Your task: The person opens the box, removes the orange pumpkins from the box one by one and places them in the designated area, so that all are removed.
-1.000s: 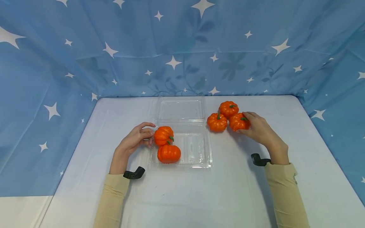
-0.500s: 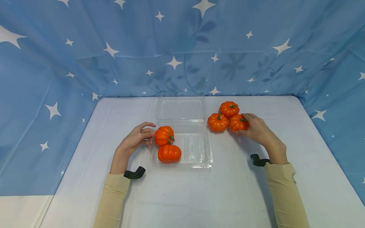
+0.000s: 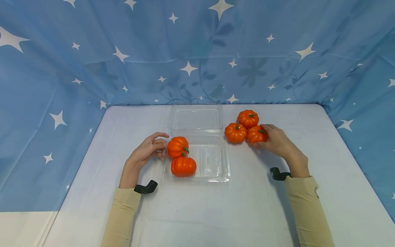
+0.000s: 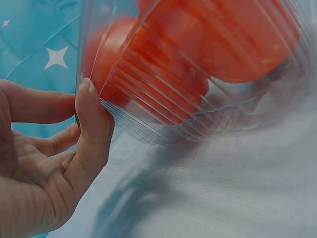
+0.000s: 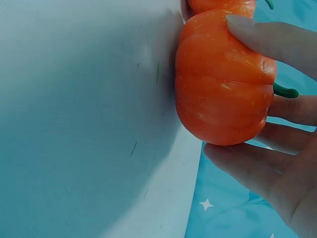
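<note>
At the near side of the white table [image 3: 197, 212], two tan sleeves [image 3: 121, 212] reach in, each ending at a wrist with a black device [image 3: 146, 187] strapped on. A little farther in, the left hand [image 3: 147, 151] pinches the left edge of a clear plastic container [image 3: 213, 161] between thumb and finger, the other fingers bent behind the wall. Inside, crowding the container's left part, sit the near pumpkin [image 3: 183, 167] and, just beyond it, the second pumpkin [image 3: 178, 146], the latter right beside that hand.

Off to the right, outside the container, the right hand [image 3: 282, 144] holds the gripped pumpkin [image 3: 255, 134], thumb on one side and fingers on the other, its green stem toward the palm. The neighbouring pumpkin [image 3: 235, 133] stands in the way, between it and the container's right edge. Behind these two, the rearmost pumpkin [image 3: 248, 118] closes the tight cluster; whether all three touch is hard to tell.

Beyond the container's base, its hinged lid [image 3: 195, 116] lies folded back toward the table's far edge. Past that hangs a blue curtain [image 3: 197, 34] with white stars and faint leafy shadows.
</note>
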{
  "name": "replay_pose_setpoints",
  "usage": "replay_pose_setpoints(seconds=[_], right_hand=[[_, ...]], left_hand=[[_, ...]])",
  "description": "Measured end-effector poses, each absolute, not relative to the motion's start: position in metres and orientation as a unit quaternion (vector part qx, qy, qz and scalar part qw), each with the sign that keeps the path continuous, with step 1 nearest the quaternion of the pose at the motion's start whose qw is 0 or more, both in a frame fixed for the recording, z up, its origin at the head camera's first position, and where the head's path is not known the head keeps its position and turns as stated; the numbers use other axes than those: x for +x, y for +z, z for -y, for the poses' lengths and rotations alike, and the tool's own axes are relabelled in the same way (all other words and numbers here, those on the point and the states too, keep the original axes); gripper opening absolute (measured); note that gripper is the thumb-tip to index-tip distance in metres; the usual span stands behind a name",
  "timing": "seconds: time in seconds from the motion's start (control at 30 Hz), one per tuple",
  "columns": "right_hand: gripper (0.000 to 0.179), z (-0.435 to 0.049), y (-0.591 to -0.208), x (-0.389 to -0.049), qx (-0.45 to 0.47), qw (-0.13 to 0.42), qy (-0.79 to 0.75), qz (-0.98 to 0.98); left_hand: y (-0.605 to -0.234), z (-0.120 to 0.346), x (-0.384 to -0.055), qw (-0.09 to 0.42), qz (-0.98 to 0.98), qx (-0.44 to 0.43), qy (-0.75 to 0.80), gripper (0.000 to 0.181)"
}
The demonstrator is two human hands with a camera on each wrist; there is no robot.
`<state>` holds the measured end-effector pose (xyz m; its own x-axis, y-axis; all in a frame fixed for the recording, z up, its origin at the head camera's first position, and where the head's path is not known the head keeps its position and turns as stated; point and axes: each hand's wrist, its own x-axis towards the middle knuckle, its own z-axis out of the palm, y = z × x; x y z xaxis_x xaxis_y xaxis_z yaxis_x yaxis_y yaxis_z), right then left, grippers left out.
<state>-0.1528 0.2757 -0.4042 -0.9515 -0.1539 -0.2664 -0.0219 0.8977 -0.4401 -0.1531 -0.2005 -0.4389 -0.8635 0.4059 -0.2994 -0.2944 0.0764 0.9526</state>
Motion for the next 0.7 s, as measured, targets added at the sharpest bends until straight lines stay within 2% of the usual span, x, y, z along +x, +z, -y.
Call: replay_pose_setpoints(seconds=[0.7], right_hand=[[0.084, -0.2753, -0.4080, -0.1525, -0.059, 0.152, -0.246, -0.955]], left_hand=[[-0.4402, 0.1993, -0.1539, 0.252, -0.698, 0.037, 0.669, 0.041]])
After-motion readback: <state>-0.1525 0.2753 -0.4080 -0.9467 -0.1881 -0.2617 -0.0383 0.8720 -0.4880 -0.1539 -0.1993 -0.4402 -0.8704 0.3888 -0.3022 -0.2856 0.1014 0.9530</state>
